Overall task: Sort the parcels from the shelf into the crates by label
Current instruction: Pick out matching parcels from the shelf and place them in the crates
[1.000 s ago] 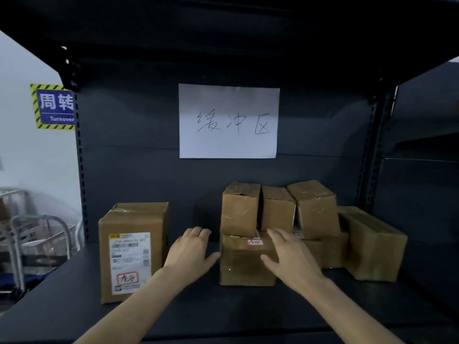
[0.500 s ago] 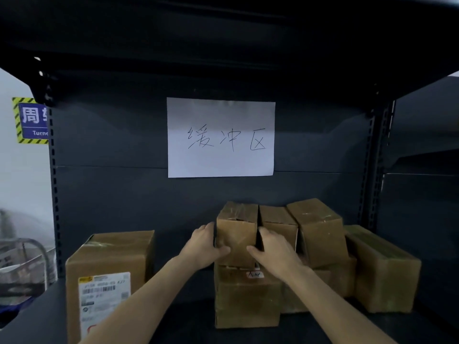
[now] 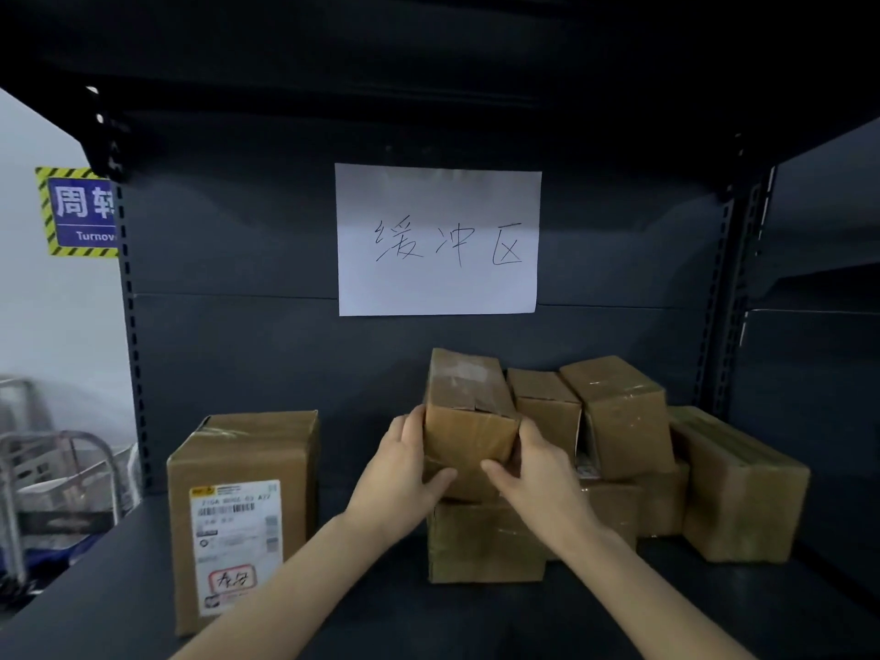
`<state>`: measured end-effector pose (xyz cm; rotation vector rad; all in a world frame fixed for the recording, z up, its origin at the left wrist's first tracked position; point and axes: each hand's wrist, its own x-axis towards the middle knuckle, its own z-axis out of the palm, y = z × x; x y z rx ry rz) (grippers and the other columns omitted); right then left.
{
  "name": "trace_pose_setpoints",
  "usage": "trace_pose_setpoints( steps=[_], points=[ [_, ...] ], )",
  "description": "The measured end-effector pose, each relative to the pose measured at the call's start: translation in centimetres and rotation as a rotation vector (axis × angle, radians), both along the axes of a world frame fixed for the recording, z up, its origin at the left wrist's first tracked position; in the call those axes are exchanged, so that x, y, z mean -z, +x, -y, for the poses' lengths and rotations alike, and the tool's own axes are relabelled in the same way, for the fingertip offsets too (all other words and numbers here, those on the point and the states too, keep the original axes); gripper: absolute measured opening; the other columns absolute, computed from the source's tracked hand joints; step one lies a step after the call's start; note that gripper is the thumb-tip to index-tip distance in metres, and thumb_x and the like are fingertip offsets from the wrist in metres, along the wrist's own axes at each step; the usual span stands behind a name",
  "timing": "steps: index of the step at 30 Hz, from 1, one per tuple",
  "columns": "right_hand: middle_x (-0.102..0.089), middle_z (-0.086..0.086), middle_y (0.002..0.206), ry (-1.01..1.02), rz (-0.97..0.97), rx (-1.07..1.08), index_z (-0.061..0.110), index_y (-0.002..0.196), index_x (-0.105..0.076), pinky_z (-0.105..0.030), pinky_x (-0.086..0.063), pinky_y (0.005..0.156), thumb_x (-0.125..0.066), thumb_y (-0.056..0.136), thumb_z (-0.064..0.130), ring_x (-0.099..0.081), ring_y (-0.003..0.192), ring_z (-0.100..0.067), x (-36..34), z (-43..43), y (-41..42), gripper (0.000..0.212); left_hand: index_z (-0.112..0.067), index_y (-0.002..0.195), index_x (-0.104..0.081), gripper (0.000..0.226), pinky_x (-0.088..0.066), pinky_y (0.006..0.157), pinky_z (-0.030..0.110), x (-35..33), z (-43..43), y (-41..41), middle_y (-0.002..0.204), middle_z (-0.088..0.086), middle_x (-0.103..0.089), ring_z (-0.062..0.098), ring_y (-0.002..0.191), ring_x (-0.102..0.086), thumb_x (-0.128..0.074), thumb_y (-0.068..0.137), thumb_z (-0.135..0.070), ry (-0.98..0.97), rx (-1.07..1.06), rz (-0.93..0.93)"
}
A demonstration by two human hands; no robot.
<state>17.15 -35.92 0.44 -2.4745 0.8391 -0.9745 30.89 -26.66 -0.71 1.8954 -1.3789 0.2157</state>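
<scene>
First box in hand, lots left to sort.

Your left hand (image 3: 400,473) and right hand (image 3: 538,473) make one grip, pressed on both sides of the small box (image 3: 469,421), tilted up between them. Under it sits another box (image 3: 481,540); more wait to its right, and a big box (image 3: 243,507) to its left. No crates show.

Paper sheet (image 3: 437,240): white, stuck to the dark back panel, three handwritten Chinese characters in black.
Sign (image 3: 81,211): blue with white characters and the letters "Turnov", yellow-and-black striped border, right part hidden by the upright.
Wall (image 3: 52,316): pale, at the left, carries the sign.
Metal frame (image 3: 57,478): grey tubing, low left, blurred.
</scene>
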Motion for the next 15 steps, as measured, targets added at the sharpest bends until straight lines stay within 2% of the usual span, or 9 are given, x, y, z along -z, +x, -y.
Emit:
trace_pose_setpoints(
  steps=[2,4,8,11,13,15],
  points=[
    [-0.059,0.003,0.117,0.045,0.053,-0.021,0.021,0.144,-0.020,-0.018,-0.048,0.084,-0.064,0.086,0.029,-0.061,0.102,-0.008,0.2,-1.1,-0.8,0.074,-0.022,0.146,-0.013,0.078,-0.035,0.091,0.011,0.4,-1.2,-0.7,0.142,-0.007,-0.030,0.007,0.124,-0.041,-0.061,0.086,-0.036,-0.047,0.012,0.038],
    [-0.059,0.003,0.119,0.069,0.077,-0.032,0.025,0.147,-0.008,-0.017,-0.047,0.085,-0.066,0.084,0.028,-0.061,0.099,-0.007,0.6,-2.2,-1.6,0.086,-0.022,0.146,-0.014,0.078,-0.037,0.093,0.012,0.9,-2.4,-1.5,0.143,-0.006,-0.029,0.007,0.125,-0.041,-0.061,0.086,-0.036,-0.077,0.023,0.077],
    [-0.055,-0.002,0.125,0.181,0.130,-0.053,0.028,0.142,-0.017,-0.024,-0.050,0.091,-0.072,0.079,0.026,-0.059,0.104,-0.011,2.4,-3.9,-2.8,0.084,-0.024,0.148,-0.010,0.077,-0.031,0.104,0.017,1.8,-4.7,-3.2,0.147,-0.006,-0.021,0.009,0.135,-0.027,-0.057,0.088,-0.036,-0.091,0.028,0.158],
    [-0.055,-0.003,0.127,0.233,0.172,-0.062,0.025,0.139,-0.022,-0.029,-0.050,0.094,-0.073,0.077,0.025,-0.060,0.107,-0.014,3.7,-4.9,-3.6,0.080,-0.030,0.147,-0.011,0.073,-0.027,0.108,0.019,2.4,-6.0,-4.0,0.147,-0.008,-0.019,0.007,0.136,-0.020,-0.056,0.089,-0.033,-0.095,0.059,0.149],
    [-0.055,-0.003,0.126,0.219,0.195,-0.057,0.023,0.138,-0.025,-0.027,-0.050,0.093,-0.074,0.077,0.025,-0.060,0.107,-0.014,4.2,-5.4,-4.1,0.078,-0.038,0.143,-0.007,0.073,-0.027,0.109,0.020,2.8,-6.6,-4.4,0.145,-0.010,-0.018,0.006,0.136,-0.017,-0.057,0.090,-0.031,-0.087,0.091,0.130],
    [-0.056,0.001,0.123,0.202,0.201,-0.054,0.021,0.137,-0.028,-0.017,-0.050,0.084,-0.074,0.077,0.025,-0.062,0.092,-0.004,4.6,-5.9,-4.5,0.076,-0.045,0.136,-0.003,0.073,-0.028,0.109,0.019,3.1,-7.0,-4.7,0.144,-0.010,-0.018,0.005,0.135,-0.017,-0.057,0.089,-0.030,-0.086,0.114,0.126]
  ],
)
